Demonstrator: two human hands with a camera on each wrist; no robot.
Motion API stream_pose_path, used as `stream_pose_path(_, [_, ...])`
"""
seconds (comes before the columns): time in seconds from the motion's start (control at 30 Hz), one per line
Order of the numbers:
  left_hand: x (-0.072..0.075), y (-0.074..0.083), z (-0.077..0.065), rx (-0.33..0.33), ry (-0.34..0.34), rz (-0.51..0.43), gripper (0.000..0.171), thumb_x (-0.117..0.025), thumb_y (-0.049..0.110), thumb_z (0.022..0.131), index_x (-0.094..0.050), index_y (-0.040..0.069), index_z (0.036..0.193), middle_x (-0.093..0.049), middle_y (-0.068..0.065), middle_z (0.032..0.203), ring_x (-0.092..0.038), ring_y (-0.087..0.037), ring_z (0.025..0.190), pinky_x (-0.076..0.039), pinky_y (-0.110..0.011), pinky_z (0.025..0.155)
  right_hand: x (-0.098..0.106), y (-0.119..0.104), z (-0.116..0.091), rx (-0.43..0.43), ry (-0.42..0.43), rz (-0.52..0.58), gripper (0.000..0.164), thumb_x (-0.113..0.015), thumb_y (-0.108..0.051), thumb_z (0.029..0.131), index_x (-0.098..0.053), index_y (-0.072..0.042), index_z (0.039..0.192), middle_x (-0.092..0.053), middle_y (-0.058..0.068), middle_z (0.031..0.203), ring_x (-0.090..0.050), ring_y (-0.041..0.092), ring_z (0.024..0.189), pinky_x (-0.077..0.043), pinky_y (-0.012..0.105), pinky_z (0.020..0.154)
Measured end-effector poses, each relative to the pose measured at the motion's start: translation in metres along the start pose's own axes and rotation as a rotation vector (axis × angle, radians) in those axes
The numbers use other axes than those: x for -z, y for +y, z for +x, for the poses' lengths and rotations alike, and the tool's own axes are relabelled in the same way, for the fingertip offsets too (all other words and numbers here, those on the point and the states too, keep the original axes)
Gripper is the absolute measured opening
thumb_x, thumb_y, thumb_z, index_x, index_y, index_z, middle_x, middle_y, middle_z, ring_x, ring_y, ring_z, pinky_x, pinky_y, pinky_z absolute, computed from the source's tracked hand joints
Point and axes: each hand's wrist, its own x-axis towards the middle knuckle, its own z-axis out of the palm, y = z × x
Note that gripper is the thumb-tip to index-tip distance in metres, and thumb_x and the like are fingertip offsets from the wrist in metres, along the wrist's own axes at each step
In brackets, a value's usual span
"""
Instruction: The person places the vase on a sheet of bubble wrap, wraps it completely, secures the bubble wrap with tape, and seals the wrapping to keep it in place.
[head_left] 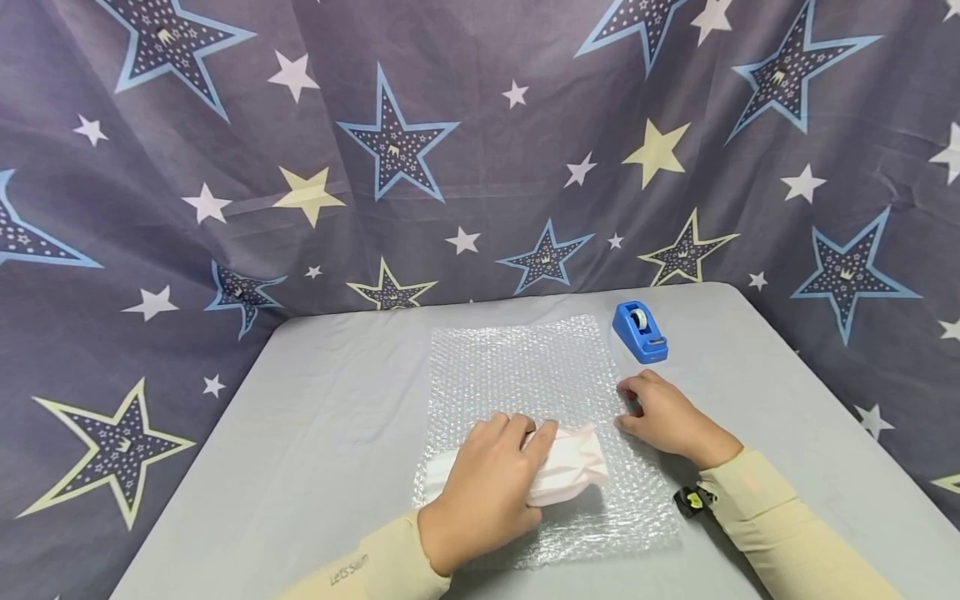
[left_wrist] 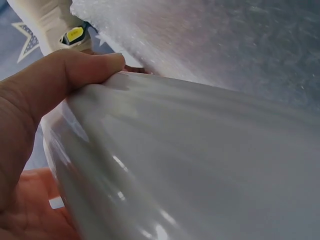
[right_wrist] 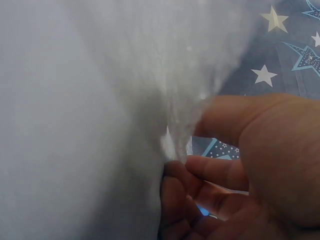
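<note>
A glossy white vase [head_left: 573, 467] with a pinkish, wavy rim lies on its side, rim to the right, over a sheet of bubble wrap [head_left: 517, 367]. My left hand [head_left: 487, 483] grips its middle from above and hides part of it. Up close in the left wrist view, the thumb lies along the shiny fluted wall of the vase [left_wrist: 175, 145]. At the sheet's right edge is my right hand [head_left: 667, 417], thumb and fingers bent with a gap between them. The right wrist view has the wrap [right_wrist: 190, 60] at its fingertips, partly covering the thumb tip.
A blue tape dispenser [head_left: 640, 333] with a roll stands beyond my right hand, beside the wrap's far right corner. Everything rests on a pale grey table [head_left: 337, 400]. Behind it hangs a dark curtain [head_left: 495, 183] with stars.
</note>
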Motion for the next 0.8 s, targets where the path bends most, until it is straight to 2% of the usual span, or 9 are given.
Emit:
stream_pose_path(0.23, [-0.002,0.006,0.001,-0.013,-0.007,0.027,0.102,-0.091,0.041,0.052,-0.057,0.013,0.144,-0.065,-0.003,0.117,-0.057,-0.022,0.096,-0.045,-0.035,0.076,0.001,0.000,0.000,0.005,0.002,-0.006,0.051,-0.081,-0.016,0.084,-0.063,0.011,0.125,-0.060,0.014,0.105,-0.058,0.020,0.087,-0.052,0.040,0.080])
stream_pose_path(0.43, [-0.007,0.011,0.001,-0.027,-0.023,0.041,0.101,-0.092,0.043,0.051,-0.058,0.014,0.142,-0.064,-0.001,0.113,-0.055,-0.020,0.092,-0.042,-0.033,0.071,-0.001,0.002,-0.001,0.007,0.015,-0.005,0.051,-0.082,-0.017,0.083,-0.064,0.010,0.123,-0.061,0.013,0.104,-0.058,0.019,0.086,-0.053,0.041,0.080])
stream_pose_path(0.8, [-0.011,0.019,0.002,-0.039,-0.062,0.083,0.101,-0.092,0.044,0.053,-0.057,0.015,0.143,-0.065,-0.001,0.114,-0.056,-0.019,0.092,-0.040,-0.032,0.072,-0.001,0.002,0.000,0.007,0.008,-0.005,0.051,-0.081,-0.016,0.084,-0.064,0.010,0.124,-0.061,0.015,0.106,-0.058,0.019,0.086,-0.053,0.042,0.081])
